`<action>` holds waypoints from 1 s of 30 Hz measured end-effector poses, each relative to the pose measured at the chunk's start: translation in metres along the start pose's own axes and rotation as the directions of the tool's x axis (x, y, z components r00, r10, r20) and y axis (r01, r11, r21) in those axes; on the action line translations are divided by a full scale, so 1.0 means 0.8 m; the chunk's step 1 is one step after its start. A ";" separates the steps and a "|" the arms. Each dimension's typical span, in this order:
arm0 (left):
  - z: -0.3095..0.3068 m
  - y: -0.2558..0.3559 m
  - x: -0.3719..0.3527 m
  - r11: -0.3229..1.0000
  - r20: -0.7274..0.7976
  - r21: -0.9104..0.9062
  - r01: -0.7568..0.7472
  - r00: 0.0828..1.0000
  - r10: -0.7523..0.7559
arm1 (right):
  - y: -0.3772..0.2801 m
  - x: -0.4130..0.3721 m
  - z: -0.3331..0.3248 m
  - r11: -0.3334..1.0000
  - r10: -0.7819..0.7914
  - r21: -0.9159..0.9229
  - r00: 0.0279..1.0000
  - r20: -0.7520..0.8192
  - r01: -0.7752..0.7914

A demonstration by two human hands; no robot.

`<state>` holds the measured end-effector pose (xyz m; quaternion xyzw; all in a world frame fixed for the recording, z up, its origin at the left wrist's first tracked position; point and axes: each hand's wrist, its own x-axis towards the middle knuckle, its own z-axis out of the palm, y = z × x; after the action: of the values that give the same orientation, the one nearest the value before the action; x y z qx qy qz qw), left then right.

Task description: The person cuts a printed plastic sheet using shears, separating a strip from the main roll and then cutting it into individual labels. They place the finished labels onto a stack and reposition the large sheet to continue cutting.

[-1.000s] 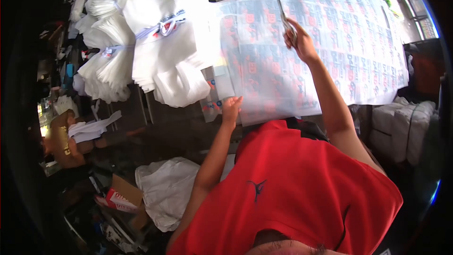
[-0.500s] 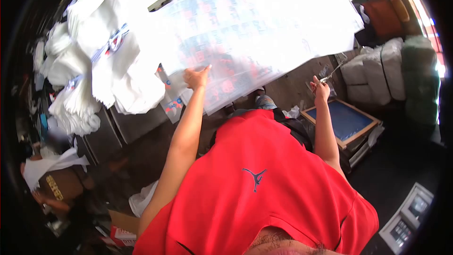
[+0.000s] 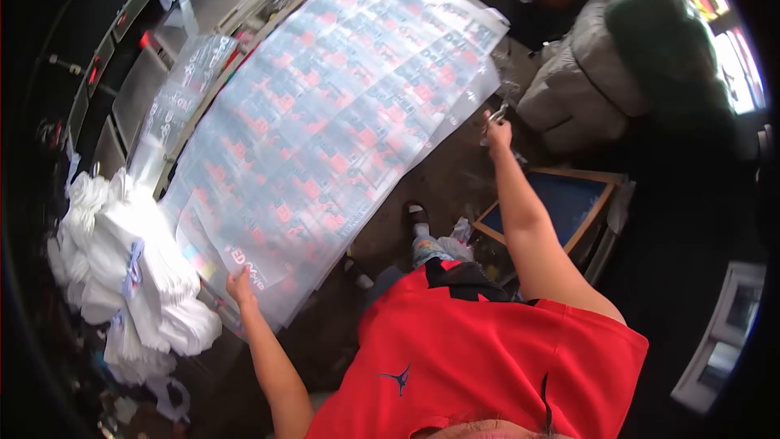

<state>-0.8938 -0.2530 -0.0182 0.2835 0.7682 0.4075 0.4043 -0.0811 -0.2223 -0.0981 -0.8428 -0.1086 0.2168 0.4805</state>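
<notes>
A wide stack of translucent printed plastic sheets (image 3: 325, 114), with red and dark lettering, covers the table in front of me. At its near-left corner, my left hand (image 3: 240, 286) has its fingers closed on the edge of the top sheet, which lies slightly askew over those below. Off the right side of the stack, my right hand (image 3: 498, 134) is wrapped round small metal scissors (image 3: 499, 114). The scissors are apart from the sheets, and their blades are blurred.
Bundles of white bags (image 3: 134, 276) tied with strips stand left of the sheets. A wood-framed blue screen (image 3: 552, 203) sits low beneath my right arm. Large wrapped bales (image 3: 593, 73) stand at the right. Grey panels (image 3: 142, 89) run beyond the table's far-left edge.
My view has turned, so the whole stack shows. My left hand has gone from lying spread on the sheets to pinching the corner edge. The scissors remain in my right hand.
</notes>
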 end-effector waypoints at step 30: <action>0.057 -0.056 -0.240 0.846 -0.068 -0.485 0.220 0.955 -0.288 | -0.156 -0.265 -0.049 0.973 -0.221 0.193 0.274 0.936 0.124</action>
<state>-0.7613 -0.4045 0.0032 0.0433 0.7024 0.5437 0.4574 -0.2468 -0.2706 0.0818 -0.5121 -0.4537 0.6247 0.3764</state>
